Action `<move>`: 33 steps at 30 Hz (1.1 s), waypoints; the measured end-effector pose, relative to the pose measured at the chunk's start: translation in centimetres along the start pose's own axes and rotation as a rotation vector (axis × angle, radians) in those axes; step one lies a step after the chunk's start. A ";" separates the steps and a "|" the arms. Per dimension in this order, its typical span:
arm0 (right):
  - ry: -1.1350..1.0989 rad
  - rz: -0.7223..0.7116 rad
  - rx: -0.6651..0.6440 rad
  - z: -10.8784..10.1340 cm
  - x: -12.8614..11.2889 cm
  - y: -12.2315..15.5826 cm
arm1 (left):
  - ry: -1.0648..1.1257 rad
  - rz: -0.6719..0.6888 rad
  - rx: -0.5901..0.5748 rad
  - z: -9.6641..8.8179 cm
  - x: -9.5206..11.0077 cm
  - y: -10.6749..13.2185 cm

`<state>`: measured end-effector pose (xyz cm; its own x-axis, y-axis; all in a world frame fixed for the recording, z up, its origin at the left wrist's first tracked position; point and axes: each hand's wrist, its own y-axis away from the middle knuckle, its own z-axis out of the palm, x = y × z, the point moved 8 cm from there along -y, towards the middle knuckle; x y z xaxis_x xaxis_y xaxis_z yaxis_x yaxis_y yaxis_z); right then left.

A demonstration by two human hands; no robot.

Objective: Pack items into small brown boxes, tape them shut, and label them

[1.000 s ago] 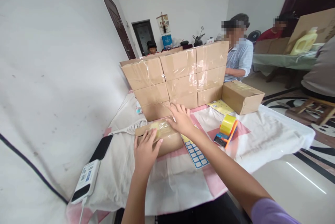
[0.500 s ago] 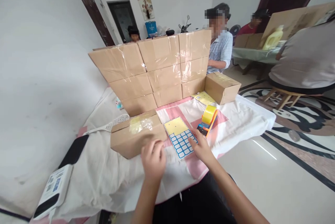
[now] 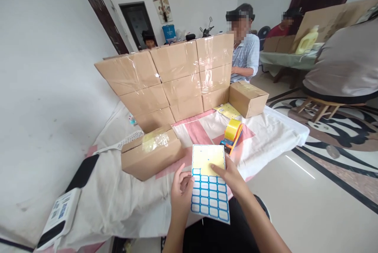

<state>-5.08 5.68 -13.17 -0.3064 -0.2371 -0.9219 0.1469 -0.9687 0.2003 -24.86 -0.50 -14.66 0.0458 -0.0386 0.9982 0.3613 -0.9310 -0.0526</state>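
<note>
White cloth covers the table (image 3: 118,198). Above its near edge the left hand (image 3: 181,190) and right hand (image 3: 234,179) pinch a label sheet (image 3: 209,184), fingers half-curled. Nearby lies a sealed box (image 3: 152,153), contents hidden.

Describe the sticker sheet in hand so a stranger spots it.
Over the near side of the table, before the carton wall, the left hand and right hand hold a sticker sheet. Yellow on top, blue-bordered labels below, it is held aloft, unlike the flat sheet farther back.
</note>
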 end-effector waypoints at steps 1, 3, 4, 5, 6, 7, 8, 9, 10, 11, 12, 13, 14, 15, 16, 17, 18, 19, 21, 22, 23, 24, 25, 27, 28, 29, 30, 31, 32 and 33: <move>-0.002 0.008 -0.054 0.7 0.0 0.4 | -0.005 0.008 0.013 -0.3 0.4 0.4; -0.011 0.030 -0.131 2.0 0.1 1.1 | -0.044 0.028 0.029 -0.7 1.5 1.0; -0.021 0.038 -0.147 2.5 0.3 1.4 | -0.089 0.040 0.036 -0.9 2.1 1.4; -0.032 0.037 -0.143 2.8 0.4 1.6 | -0.157 0.063 0.047 -1.1 2.8 1.7; -0.039 0.031 -0.130 3.1 0.5 1.8 | -0.245 0.101 0.055 -1.1 3.6 1.9; -0.046 0.019 -0.109 3.3 0.5 2.1 | -0.345 0.152 0.061 -1.1 4.4 2.2; -0.058 0.003 -0.090 3.5 0.4 2.3 | -0.441 0.206 0.062 -0.9 5.2 2.5; -0.077 -0.019 -0.078 3.8 0.3 2.6 | -0.522 0.259 0.058 -0.6 5.8 2.7; -0.098 -0.043 -0.078 4.1 0.1 3.0 | -0.580 0.305 0.050 -0.2 6.3 2.9; -0.120 -0.069 -0.084 4.5 -0.2 3.4 | -0.610 0.333 0.037 0.1 6.6 3.1; -0.138 -0.090 -0.094 4.9 -0.4 3.9 | -0.610 0.342 0.018 0.5 6.7 3.3; -0.151 -0.103 -0.105 5.3 -0.6 4.3 | -0.582 0.333 -0.015 0.9 6.6 3.4; -0.159 -0.110 -0.115 5.5 -0.7 4.7 | -0.536 0.313 -0.058 1.3 6.5 3.6; -0.162 -0.113 -0.121 5.6 -0.8 5.2 | -0.485 0.284 -0.105 1.7 6.4 3.7; -0.162 -0.116 -0.125 5.6 -0.9 5.5 | -0.437 0.250 -0.143 2.0 6.2 3.9; -0.162 -0.122 -0.125 5.5 -1.0 5.9 | -0.395 0.219 -0.169 2.3 6.1 4.1; -0.160 -0.131 -0.123 5.3 -1.1 6.2 | -0.357 0.197 -0.181 2.5 6.1 4.4; -0.157 -0.143 -0.117 5.0 -1.2 6.4 | -0.320 0.182 -0.182 2.6 6.2 4.6; -0.140 -0.169 -0.102 4.3 -1.4 6.9 | -0.239 0.165 -0.171 2.7 6.3 5.0; -0.127 -0.184 -0.095 4.0 -1.5 7.2 | -0.204 0.161 -0.165 2.7 6.3 5.2; -0.113 -0.200 -0.092 3.7 -1.5 7.5 | -0.183 0.157 -0.161 2.8 6.3 5.4; -0.100 -0.220 -0.089 3.4 -1.5 7.7 | -0.176 0.155 -0.159 2.9 6.1 5.5; -0.090 -0.241 -0.085 3.1 -1.6 7.9 | -0.176 0.159 -0.153 3.0 6.0 5.6; -0.083 -0.287 -0.083 2.6 -1.9 8.3 | -0.172 0.189 -0.116 3.2 5.7 5.7; -0.085 -0.312 -0.082 2.4 -2.1 8.5 | -0.162 0.211 -0.084 3.2 5.8 5.7; -0.087 -0.334 -0.082 2.2 -2.4 8.7 | -0.156 0.235 -0.056 3.2 5.8 5.7; -0.088 -0.355 -0.083 2.0 -2.7 8.9 | -0.157 0.261 -0.029 3.2 6.1 5.7; -0.087 -0.373 -0.085 1.8 -3.0 9.2 | -0.170 0.294 -0.006 3.2 6.4 5.8; -0.085 -0.391 -0.087 1.6 -3.3 9.5 | -0.200 0.339 0.012 3.2 7.0 6.0; -0.078 -0.403 -0.097 1.5 -3.6 9.8 | -0.240 0.394 0.033 3.1 7.7 6.3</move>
<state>-3.97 -3.05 -7.43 -0.4271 0.1513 -0.8915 0.0875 -0.9744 -0.2073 -19.31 -5.51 -7.43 0.3982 -0.2981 0.8675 0.3026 -0.8501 -0.4310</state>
